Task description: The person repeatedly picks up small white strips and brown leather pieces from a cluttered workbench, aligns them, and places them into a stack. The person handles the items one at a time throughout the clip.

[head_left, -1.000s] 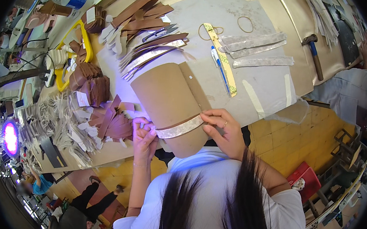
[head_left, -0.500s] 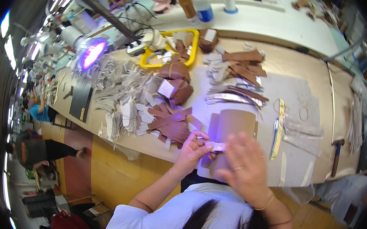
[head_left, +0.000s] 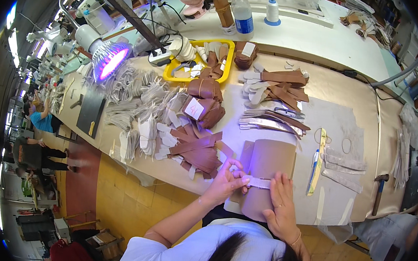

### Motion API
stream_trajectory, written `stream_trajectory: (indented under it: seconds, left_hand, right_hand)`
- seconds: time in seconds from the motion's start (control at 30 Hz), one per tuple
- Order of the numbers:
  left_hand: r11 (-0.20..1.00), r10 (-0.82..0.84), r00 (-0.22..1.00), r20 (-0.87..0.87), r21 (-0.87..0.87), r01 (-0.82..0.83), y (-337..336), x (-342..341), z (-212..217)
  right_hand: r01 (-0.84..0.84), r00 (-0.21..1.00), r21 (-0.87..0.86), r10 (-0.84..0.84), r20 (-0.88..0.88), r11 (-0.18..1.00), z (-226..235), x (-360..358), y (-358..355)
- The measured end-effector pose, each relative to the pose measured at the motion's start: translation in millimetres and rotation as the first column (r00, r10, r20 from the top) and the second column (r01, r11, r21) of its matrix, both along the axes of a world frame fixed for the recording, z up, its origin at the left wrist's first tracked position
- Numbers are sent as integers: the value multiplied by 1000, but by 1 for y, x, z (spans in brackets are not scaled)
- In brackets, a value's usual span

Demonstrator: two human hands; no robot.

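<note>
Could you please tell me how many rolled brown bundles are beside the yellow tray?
3: the far bundle just right of the yellow tray, the middle bundle at its near side, and the near bundle, closer to the person. Others may be hidden.

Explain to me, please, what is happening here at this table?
A person is working with both bare hands on a curved brown piece. The left hand pinches one end of a pale strip that lies across this piece, while the right hand lies with its fingers extended at the strip's other end. To the right on the table are loose whitish strips and a hammer; to the left is a pile of brown strips.
</note>
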State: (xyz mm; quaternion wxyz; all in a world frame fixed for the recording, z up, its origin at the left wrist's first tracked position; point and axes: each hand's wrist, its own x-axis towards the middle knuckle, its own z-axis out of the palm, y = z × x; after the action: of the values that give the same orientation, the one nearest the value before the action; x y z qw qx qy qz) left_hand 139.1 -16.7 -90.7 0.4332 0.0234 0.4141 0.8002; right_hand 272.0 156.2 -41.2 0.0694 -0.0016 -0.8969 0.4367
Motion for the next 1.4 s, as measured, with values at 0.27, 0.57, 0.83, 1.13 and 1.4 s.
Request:
stream_trajectory:
  seconds: [0.27, 0.57, 0.83, 1.13, 1.4]
  left_hand:
    - [1000, -2, 996, 85, 19, 0, -6, 0, 0]
    - [997, 10, 998, -62, -75, -15, -13, -2, -2]
    - [994, 74, 983, -168, -66, -86, -16, -5, 2]
    - [992, 114, 977, -182, -26, -121, -10, -25, 12]
    - [953, 121, 896, -428, -204, -226, 48, -116, 32]
  right_hand:
    - [222, 975, -668, -145, 171, 711, -25, 18, -12]
    - [387, 894, -920, -273, 356, 67, -37, 17, 33]
    - [275, 906, -932, -388, 168, 238, 32, 15, 53]
    - [318, 871, -883, -475, 128, 344, 30, -5, 56]
    - [403, 833, -876, -503, 232, 264, -24, -91, 107]
